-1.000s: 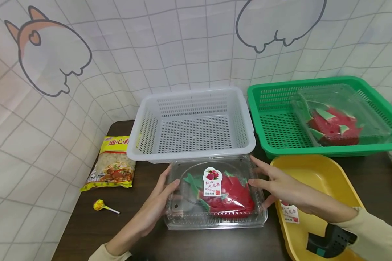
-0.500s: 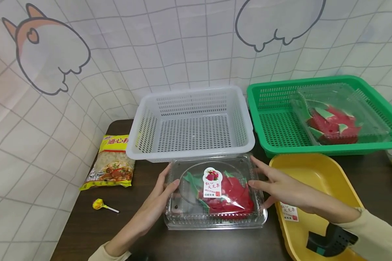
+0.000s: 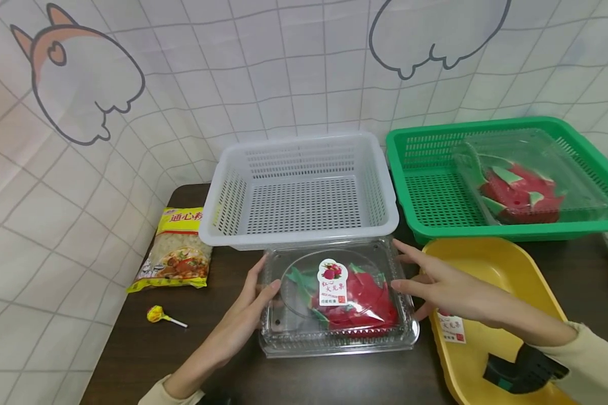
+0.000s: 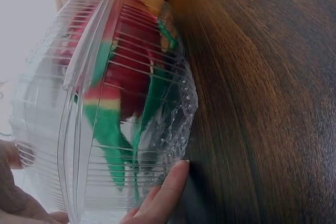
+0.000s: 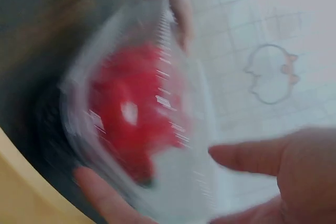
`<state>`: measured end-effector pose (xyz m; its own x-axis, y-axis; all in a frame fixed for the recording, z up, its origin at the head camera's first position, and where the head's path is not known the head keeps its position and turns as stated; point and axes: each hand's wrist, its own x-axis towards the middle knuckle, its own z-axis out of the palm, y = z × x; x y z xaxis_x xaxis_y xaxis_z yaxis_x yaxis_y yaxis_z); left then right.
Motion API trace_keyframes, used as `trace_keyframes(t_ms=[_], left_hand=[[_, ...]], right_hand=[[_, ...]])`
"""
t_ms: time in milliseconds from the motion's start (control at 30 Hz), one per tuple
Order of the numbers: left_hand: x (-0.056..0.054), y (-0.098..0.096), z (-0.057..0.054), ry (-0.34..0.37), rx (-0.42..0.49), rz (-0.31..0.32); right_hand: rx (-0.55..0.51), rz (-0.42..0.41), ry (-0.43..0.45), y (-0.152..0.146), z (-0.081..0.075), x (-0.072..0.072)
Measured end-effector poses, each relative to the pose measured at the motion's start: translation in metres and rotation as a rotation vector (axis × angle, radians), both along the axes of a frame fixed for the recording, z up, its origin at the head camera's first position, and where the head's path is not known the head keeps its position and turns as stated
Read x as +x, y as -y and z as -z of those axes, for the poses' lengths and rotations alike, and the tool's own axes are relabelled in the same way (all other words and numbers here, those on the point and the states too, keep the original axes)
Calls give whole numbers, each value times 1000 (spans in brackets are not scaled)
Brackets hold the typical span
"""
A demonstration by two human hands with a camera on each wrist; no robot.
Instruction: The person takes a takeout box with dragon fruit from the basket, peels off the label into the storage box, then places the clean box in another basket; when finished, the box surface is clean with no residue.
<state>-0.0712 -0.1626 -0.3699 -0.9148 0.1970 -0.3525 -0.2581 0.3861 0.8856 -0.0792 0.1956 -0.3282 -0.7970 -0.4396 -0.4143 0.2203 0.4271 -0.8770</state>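
A clear plastic clamshell box [image 3: 299, 315] with a red and green dragon fruit [image 3: 370, 304] inside is at the front middle of the table, its white label facing up. At its left side my left hand [image 3: 240, 318] holds it, thumb on the lid's edge; in the left wrist view, fingertips [image 4: 176, 179] reach under the base. My right hand [image 3: 448, 287] grips the opposite side, thumb near the lid's edge. The right wrist view is blurred, with that thumb [image 5: 247, 156] beside the box [image 5: 79, 98]. Some fingers are hidden behind the box.
Behind the box stands a white basket [image 3: 301, 239]. A green basket [image 3: 430, 197] with another boxed dragon fruit [image 3: 524, 194] is at right. A yellow tray [image 3: 471, 259] lies under my right forearm. A pasta bag [image 3: 174, 253] and a lollipop [image 3: 156, 314] lie at left.
The box has shifted slightly right and turned a little between my hands. Both hands keep their places at its sides.
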Motion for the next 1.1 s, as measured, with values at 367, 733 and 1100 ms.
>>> trace_keyframes(t_ms=[367,733,1100], left_hand=[[-7,7,-3,-7,-41,44],[3,13,-18,-587,-584,191],[-16,-1,-26,-1155,-568,629]], right_hand=[[179,-96,-379,-9,-30,4],[181,-169,-528,26,-63,-14],[33,-312,-461,55,-66,-35]])
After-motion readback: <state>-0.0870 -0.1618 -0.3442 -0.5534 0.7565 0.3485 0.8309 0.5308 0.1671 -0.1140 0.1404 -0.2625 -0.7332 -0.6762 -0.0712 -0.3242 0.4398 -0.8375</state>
